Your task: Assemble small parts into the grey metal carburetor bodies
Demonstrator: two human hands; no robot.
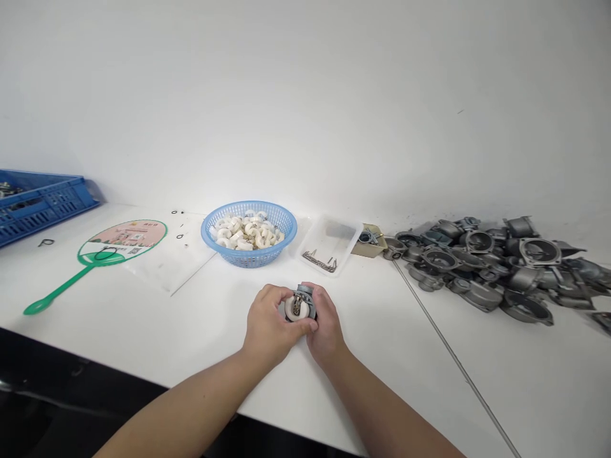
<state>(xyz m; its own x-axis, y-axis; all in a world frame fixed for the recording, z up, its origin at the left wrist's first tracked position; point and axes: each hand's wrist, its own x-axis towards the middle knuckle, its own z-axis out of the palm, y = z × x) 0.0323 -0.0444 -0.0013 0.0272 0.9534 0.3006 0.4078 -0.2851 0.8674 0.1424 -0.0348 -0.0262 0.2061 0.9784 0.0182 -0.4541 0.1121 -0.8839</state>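
Two bare forearms reach up from the bottom of the view onto one long white tabletop (pixel 191 318), which runs along a plain white wall (pixel 305 95), with a dark area (pixel 48 388) below its near edge. Between the hands sits one small grey die-cast metal assembly (pixel 300 299) with a round white part on its face, held just above the tabletop near the near edge. The fingers of the left hand (pixel 270 321) curl closely over its front, and the right hand (pixel 328 329) cups its other side, so both grip it narrowly. Directly beyond the hands stands one round blue plastic mesh basket (pixel 238 210), heaped with many curved white pieces (pixel 245 232). To its right lie one clear plastic tray (pixel 331 238) holding a few small metal parts (pixel 319 261) and one small tan cardboard box (pixel 370 242). Further right spreads one heap of more than twenty grey cast-metal housings (pixel 491 261), with one long thin metal rod (pixel 453 353) running from it toward the near edge. To the left are one clear plastic sheet (pixel 184 254) with a few tiny black rings (pixel 177 212), one round paper fan with a green handle (pixel 121 245), and one blue plastic crate (pixel 42 197) at the far corner.
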